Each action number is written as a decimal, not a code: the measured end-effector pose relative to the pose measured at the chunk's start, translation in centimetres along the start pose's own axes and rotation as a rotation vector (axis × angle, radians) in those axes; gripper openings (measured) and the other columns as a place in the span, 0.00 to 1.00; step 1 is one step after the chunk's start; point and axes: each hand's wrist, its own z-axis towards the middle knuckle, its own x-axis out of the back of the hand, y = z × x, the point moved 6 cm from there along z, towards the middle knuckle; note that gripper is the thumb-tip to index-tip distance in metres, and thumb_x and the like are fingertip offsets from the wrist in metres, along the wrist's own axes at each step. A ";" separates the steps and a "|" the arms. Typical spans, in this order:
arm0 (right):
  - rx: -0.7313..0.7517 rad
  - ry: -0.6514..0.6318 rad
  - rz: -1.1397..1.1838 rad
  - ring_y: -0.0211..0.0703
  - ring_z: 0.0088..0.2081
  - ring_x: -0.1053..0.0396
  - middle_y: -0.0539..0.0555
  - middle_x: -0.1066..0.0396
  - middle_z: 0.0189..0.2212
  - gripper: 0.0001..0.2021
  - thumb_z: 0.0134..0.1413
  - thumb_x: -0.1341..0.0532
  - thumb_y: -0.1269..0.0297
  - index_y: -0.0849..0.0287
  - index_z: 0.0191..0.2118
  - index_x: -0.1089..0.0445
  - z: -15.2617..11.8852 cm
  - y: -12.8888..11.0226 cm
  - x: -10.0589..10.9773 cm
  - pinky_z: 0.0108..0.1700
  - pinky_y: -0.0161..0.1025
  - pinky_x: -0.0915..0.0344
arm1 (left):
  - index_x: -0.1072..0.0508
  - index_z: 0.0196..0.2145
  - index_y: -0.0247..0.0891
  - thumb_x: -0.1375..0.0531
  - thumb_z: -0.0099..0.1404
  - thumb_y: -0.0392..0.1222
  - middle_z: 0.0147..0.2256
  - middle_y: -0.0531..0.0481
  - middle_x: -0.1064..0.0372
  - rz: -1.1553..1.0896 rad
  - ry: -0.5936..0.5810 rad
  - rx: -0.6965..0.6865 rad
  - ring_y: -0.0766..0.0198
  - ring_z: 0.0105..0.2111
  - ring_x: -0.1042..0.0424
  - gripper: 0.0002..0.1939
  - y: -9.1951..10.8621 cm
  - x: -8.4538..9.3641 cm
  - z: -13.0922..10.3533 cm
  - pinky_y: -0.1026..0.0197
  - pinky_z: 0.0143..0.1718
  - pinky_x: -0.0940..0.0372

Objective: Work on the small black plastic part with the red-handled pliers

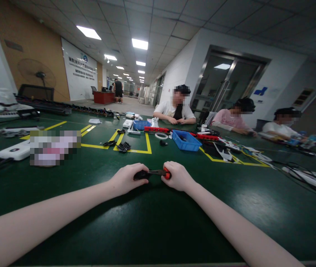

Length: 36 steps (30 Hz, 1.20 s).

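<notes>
Over the green table, my left hand (128, 178) is closed around a small black part (141, 174), whose exact kind I cannot make out. My right hand (178, 175) grips a pair of needle-nose pliers (158, 172) by red handles. Their narrow jaws point left and meet the edge of the black part. Whether the jaws are clamped on it or only touch it is too small to tell. Fingers cover most of the pliers' handles and some of the black part.
Beyond my hands, black pieces (123, 147) lie near yellow tape lines (149, 142) on the green table (158, 226). A blue bin (185, 141) stands ahead to the right, with cables (305, 172) farther right. A white device (15, 149) lies left. Several people sit opposite.
</notes>
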 end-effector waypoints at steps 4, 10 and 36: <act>0.003 -0.002 -0.004 0.40 0.29 0.40 0.50 0.36 0.27 0.09 0.46 0.40 0.64 0.55 0.28 0.44 0.0 -0.1 0.1 0.33 0.37 0.45 | 0.30 0.45 0.43 0.38 0.60 0.44 0.42 0.51 0.29 0.012 -0.005 -0.004 0.60 0.40 0.29 0.14 0.1 0.0 0.0 0.60 0.41 0.34; 0.006 -0.003 -0.012 0.41 0.32 0.39 0.51 0.35 0.29 0.07 0.46 0.40 0.64 0.56 0.29 0.42 0.1 -0.2 0.3 0.35 0.38 0.45 | 0.30 0.45 0.42 0.39 0.61 0.44 0.42 0.51 0.29 0.060 -0.046 -0.029 0.60 0.40 0.29 0.14 0.4 -0.3 -0.1 0.60 0.41 0.35; -0.231 0.026 -0.004 0.43 0.35 0.35 0.52 0.32 0.33 0.19 0.50 0.40 0.43 0.55 0.36 0.33 0.3 2.2 -0.3 0.34 0.38 0.43 | 0.28 0.41 0.41 0.45 0.63 0.38 0.43 0.48 0.30 0.143 -0.026 -0.043 0.56 0.45 0.33 0.09 -0.1 -0.3 0.1 0.51 0.52 0.42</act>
